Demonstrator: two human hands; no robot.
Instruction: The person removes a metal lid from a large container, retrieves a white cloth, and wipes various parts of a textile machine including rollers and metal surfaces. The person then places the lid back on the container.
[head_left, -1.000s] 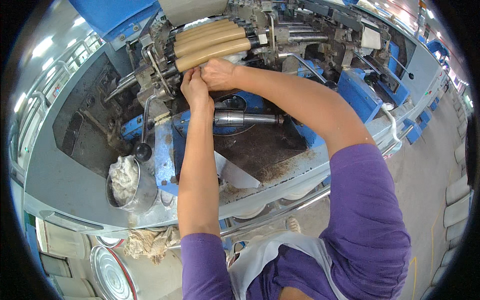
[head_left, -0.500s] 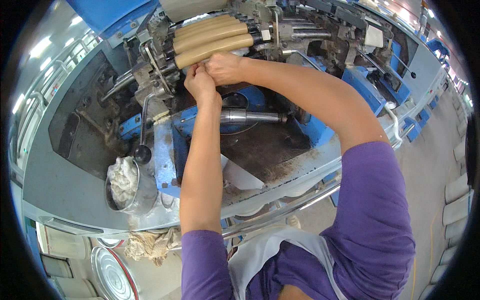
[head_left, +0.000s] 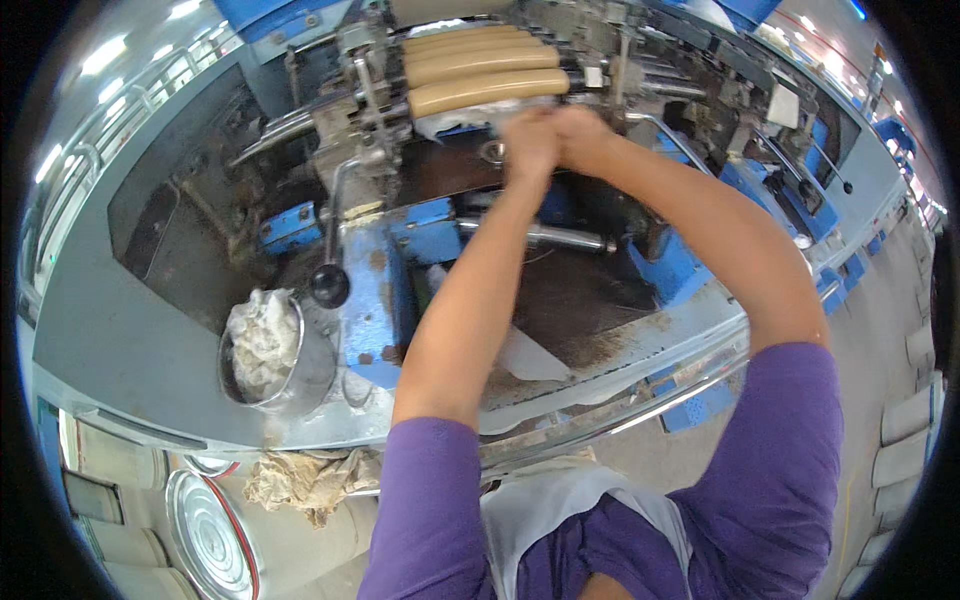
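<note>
Blue machine frame [head_left: 410,290] fills the view; both hands, left hand [head_left: 530,140] and right hand [head_left: 583,135], pinch pale fibre just under the front tan roller [head_left: 487,92]; grip looks narrow, best kept even

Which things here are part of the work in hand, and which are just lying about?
In hand:
- left hand and right hand, together just under the tan rollers
- whitish material beneath the front roller

Lying about:
- metal can stuffed with white waste
- crumpled rag
- black knob lever
- round metal lid
</note>
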